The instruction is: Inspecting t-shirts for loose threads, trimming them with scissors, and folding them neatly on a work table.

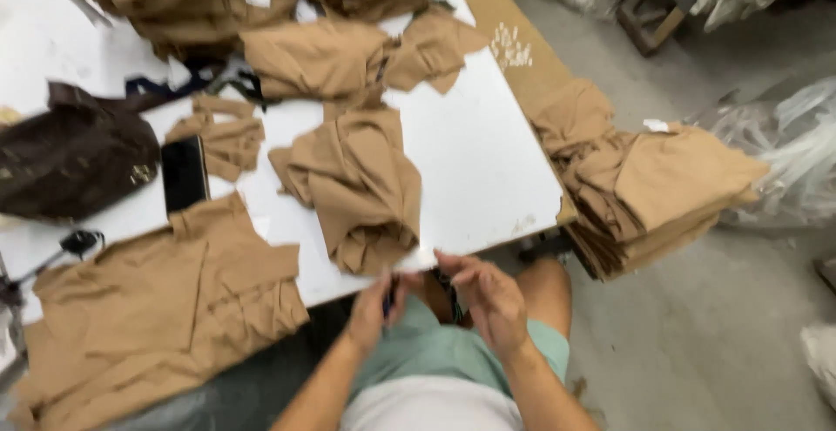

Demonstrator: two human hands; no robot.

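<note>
My left hand (373, 307) and my right hand (489, 299) are close together over my lap, just below the front edge of the white table (488, 161). The left hand's fingers are closed around a small dark object (388, 297); motion blur hides what it is. The right hand's fingers are apart, and their tips reach the lower edge of a crumpled tan fabric piece (359, 185) that hangs over the table edge. The whole view is blurred.
A tan garment (157, 313) lies front left, with a black phone (185, 174) and a dark brown bag (74, 161) behind it. Stacks of tan pieces sit at the back (178, 0) and on a stand to the right (649, 191). Grey floor with plastic bags (797, 152) lies beyond.
</note>
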